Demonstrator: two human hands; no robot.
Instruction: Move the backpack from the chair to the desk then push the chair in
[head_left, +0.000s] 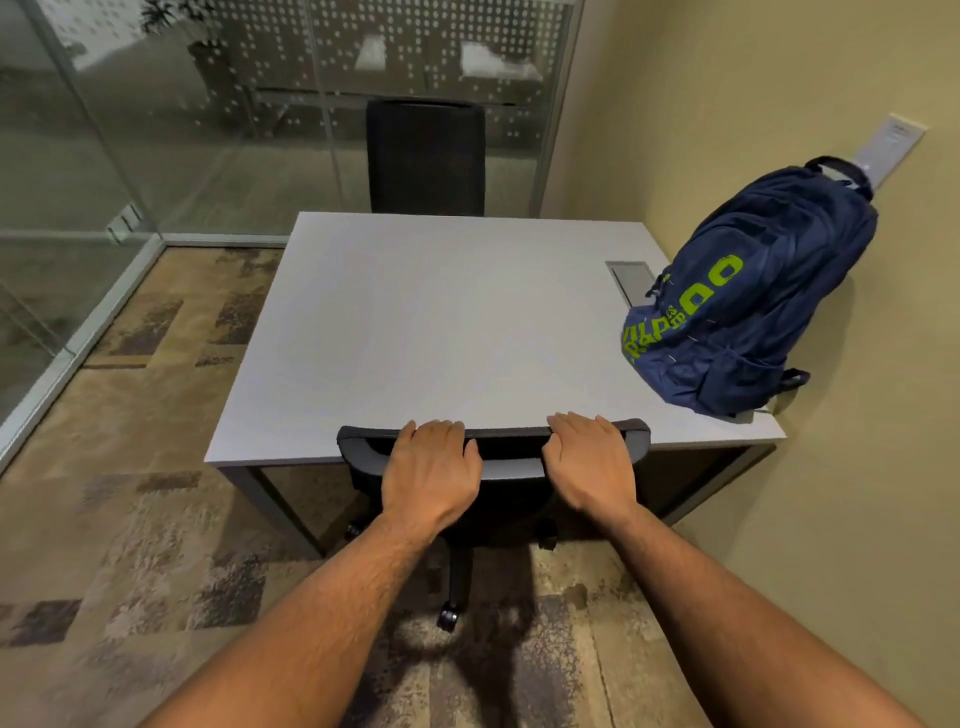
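A navy backpack (748, 301) with lime-green lettering stands on the right side of the grey desk (415, 322), leaning against the wall. A black office chair (511, 441) is at the desk's near edge, its seat tucked under the top and its backrest touching the edge. My left hand (431, 467) grips the top of the backrest on the left. My right hand (589, 462) grips it on the right. The chair's wheeled base (449, 616) shows between my forearms.
A second black chair (426, 156) stands behind the desk's far edge. Glass partitions (156, 130) close the left and back. A yellow wall (857, 493) runs along the right with an outlet plate (891, 148). A cable hatch (631, 278) is set in the desk. Patterned carpet (130, 519) covers the floor.
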